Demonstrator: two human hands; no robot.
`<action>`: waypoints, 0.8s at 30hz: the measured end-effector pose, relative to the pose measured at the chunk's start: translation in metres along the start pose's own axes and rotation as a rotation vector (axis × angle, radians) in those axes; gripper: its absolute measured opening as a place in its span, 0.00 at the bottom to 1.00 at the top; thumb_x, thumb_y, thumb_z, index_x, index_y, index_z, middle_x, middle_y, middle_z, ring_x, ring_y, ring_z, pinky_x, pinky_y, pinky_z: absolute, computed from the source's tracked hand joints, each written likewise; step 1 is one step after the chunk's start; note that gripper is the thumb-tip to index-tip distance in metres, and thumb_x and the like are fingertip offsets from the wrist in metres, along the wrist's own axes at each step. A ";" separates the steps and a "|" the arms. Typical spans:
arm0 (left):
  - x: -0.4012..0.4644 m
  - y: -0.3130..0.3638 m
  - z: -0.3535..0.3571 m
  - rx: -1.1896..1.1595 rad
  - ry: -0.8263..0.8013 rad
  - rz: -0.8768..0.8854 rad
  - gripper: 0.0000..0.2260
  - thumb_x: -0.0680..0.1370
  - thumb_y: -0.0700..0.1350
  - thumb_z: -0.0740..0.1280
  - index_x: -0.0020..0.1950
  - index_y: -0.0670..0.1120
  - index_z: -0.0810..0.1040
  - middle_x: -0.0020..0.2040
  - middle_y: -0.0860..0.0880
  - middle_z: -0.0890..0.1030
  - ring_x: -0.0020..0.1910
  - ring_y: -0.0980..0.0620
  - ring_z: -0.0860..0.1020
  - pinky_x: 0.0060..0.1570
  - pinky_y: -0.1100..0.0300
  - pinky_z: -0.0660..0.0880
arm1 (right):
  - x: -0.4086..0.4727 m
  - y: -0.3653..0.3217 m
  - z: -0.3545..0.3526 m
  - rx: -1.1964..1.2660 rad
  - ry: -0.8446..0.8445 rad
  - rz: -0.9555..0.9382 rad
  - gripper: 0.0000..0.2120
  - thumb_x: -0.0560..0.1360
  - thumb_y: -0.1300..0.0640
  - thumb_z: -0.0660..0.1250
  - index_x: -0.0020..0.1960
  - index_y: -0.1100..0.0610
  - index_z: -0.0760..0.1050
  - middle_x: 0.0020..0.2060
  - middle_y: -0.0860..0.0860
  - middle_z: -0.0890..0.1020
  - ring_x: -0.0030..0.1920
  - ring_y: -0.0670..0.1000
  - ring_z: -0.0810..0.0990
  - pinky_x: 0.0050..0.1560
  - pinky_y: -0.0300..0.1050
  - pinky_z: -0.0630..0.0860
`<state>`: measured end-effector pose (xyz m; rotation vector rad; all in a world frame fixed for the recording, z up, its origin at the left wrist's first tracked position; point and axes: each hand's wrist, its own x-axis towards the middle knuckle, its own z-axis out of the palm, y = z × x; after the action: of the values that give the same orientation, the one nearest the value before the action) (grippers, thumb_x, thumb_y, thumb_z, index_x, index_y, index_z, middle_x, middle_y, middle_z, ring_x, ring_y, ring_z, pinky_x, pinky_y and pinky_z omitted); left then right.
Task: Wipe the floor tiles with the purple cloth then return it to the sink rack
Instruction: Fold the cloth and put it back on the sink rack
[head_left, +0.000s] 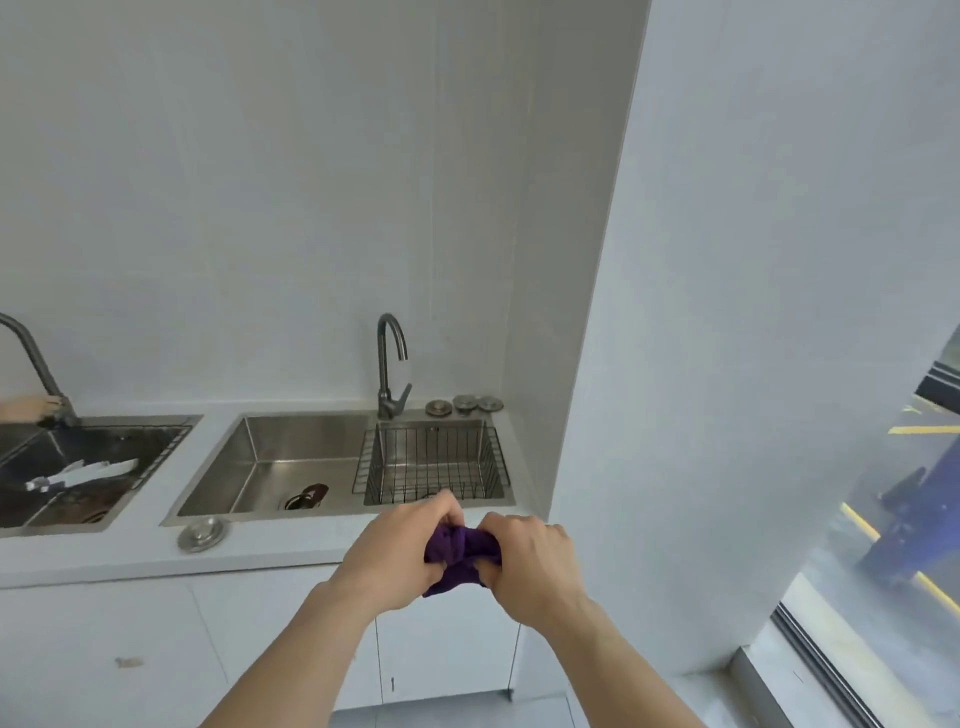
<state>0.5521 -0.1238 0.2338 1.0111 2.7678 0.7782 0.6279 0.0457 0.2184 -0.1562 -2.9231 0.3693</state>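
The purple cloth (460, 553) is bunched into a small wad between both hands, just in front of the counter's front edge. My left hand (397, 551) grips its left side and my right hand (535, 561) grips its right side. Most of the cloth is hidden inside the fists. Right behind the hands, a wire sink rack (434, 462) sits in the right part of the steel sink (270, 467), and it holds nothing.
A grey tap (390, 364) stands behind the rack, with three round metal strainers (464, 404) beside it. A drain lid (201, 534) lies on the white counter. A second sink (78, 467) is at the left, where another person's hand (31, 408) holds its tap. White wall and window at the right.
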 end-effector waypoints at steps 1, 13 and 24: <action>0.006 -0.002 -0.007 -0.007 0.010 0.010 0.19 0.69 0.41 0.70 0.50 0.62 0.69 0.45 0.62 0.79 0.42 0.58 0.78 0.37 0.56 0.78 | 0.008 -0.002 -0.004 -0.006 0.013 -0.002 0.09 0.76 0.50 0.65 0.56 0.48 0.76 0.51 0.46 0.84 0.51 0.56 0.82 0.49 0.48 0.69; 0.069 -0.059 -0.060 -0.018 0.115 0.099 0.19 0.72 0.44 0.71 0.50 0.60 0.63 0.41 0.60 0.77 0.39 0.56 0.76 0.33 0.60 0.68 | 0.106 -0.037 -0.013 -0.025 0.127 -0.038 0.09 0.77 0.50 0.66 0.56 0.47 0.75 0.49 0.46 0.84 0.50 0.55 0.81 0.45 0.45 0.66; 0.146 -0.136 -0.070 0.050 0.273 0.082 0.21 0.72 0.38 0.70 0.50 0.61 0.65 0.51 0.62 0.74 0.42 0.55 0.75 0.33 0.68 0.64 | 0.206 -0.042 0.014 0.040 0.088 -0.026 0.13 0.78 0.54 0.67 0.63 0.45 0.76 0.52 0.46 0.85 0.51 0.55 0.82 0.43 0.45 0.69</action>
<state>0.3423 -0.1512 0.2389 1.1096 3.0036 0.9263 0.4208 0.0280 0.2522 -0.1255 -2.8258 0.4056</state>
